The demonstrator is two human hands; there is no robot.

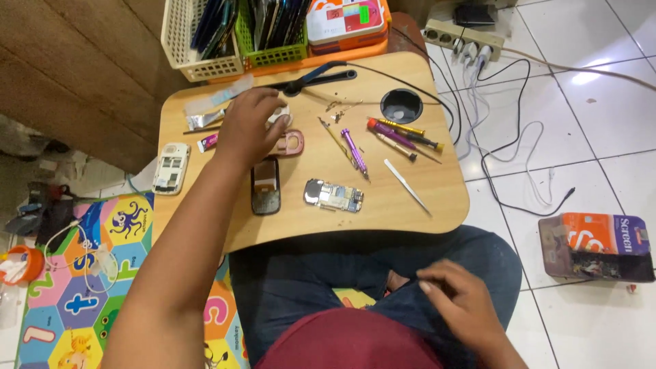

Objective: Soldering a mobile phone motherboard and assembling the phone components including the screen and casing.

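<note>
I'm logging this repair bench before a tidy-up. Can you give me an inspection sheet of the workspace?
Surface: small wooden lap table with a round cup hole.
Job's things: pink phone part under the left hand; dark phone frame; circuit board; white phone shell.
Clutter: screwdrivers, tweezers, loose screws.
Grippers: left hand on the table; right hand on the lap, holding nothing visible.
Cables: black and white leads from a power strip.
Surroundings: baskets, tiled floor, alphabet mat.
</note>
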